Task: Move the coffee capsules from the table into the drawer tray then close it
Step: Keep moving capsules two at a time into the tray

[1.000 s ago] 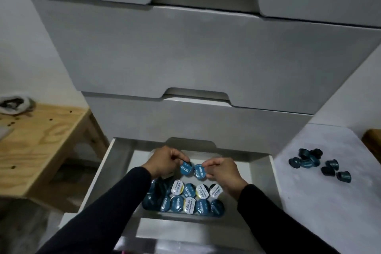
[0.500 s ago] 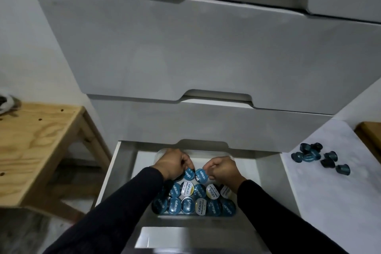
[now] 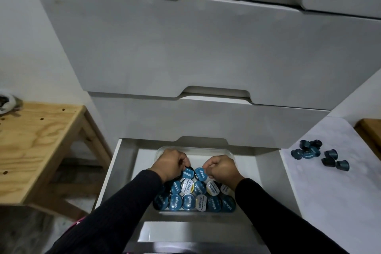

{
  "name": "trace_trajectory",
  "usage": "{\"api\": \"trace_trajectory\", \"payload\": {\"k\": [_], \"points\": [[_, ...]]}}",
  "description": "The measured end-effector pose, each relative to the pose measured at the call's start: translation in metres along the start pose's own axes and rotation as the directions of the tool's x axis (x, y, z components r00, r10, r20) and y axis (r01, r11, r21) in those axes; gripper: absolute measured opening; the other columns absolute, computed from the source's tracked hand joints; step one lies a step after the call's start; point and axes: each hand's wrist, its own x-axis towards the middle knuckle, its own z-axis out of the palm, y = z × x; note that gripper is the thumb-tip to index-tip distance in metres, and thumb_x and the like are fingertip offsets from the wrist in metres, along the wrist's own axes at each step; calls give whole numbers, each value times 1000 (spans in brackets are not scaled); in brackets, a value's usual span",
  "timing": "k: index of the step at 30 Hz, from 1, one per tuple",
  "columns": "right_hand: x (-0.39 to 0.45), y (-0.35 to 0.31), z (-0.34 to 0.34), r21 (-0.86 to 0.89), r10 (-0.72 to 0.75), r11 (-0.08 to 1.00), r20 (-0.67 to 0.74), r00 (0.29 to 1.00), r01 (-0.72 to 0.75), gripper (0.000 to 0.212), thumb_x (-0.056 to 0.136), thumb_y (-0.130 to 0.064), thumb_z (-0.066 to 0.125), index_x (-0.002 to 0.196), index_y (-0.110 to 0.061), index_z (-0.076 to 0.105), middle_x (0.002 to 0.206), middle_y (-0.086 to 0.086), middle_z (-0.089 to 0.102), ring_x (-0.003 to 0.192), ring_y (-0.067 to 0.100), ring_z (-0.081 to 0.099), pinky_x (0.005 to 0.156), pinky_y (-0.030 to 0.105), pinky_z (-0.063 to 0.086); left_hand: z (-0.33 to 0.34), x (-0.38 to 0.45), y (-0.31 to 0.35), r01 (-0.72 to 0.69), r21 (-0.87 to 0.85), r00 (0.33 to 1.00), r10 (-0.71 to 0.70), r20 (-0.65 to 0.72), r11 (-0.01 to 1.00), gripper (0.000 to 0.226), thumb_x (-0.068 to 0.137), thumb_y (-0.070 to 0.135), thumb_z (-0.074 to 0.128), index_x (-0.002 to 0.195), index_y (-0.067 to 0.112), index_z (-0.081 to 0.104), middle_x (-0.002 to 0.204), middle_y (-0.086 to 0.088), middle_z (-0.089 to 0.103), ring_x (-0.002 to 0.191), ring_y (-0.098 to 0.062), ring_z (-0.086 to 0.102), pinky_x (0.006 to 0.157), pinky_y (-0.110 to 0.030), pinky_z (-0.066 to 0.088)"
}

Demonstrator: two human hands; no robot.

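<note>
Both hands have sunk lower into the tray [image 3: 231,153]: the left hand [image 3: 171,164] pinches one capsule [image 3: 187,173], the right hand [image 3: 221,168] another [image 3: 200,173], behind the filled rows. Right of the tray, loose capsules [image 3: 318,153] remain on the surface [image 3: 329,202]; the drawer [image 3: 123,163] stays open.

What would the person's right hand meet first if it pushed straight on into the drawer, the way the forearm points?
Probably the far rim of the clear tray, just beyond the right hand; depth is hard to judge.
</note>
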Motion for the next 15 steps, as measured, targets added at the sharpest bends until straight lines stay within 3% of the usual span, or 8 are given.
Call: {"api": "trace_trajectory", "payload": {"k": [4,6,11,15], "points": [[-4,-2,0,-82,-63,995,-7,998,62,11,75,-4,67,83,-12,68,73,-1,63,70,10,58,61,8,44,-2,-9,7,-12,15,999,13,-50,1000,20,88,8,55,97,19,69,98,3,68,81,-5,56,78,-12,40],[-8,-6,1,-187,-113,977,-30,993,106,19,79,-10,66,98,-8,66,86,2,62,79,11,56,68,15,42,-2,-15,11,-28,39,996,31,-83,999,19,90,11,54,102,17,68,106,0,68,89,-9,60,83,-14,42],[-30,-21,7,-523,-273,818,15,962,240,38,90,-26,52,124,-10,52,126,9,54,114,21,51,94,29,41,4,-31,28,19,182,989,9,-150,983,30,94,18,45,122,12,55,125,-9,57,115,-22,53,97,-32,46],[-52,-26,11,-667,-353,693,18,935,274,39,95,-29,40,128,-10,45,132,9,47,124,22,41,100,30,35,13,-55,45,77,264,958,2,-287,962,37,94,17,45,130,10,46,134,-6,49,129,-19,39,101,-26,38]]}}
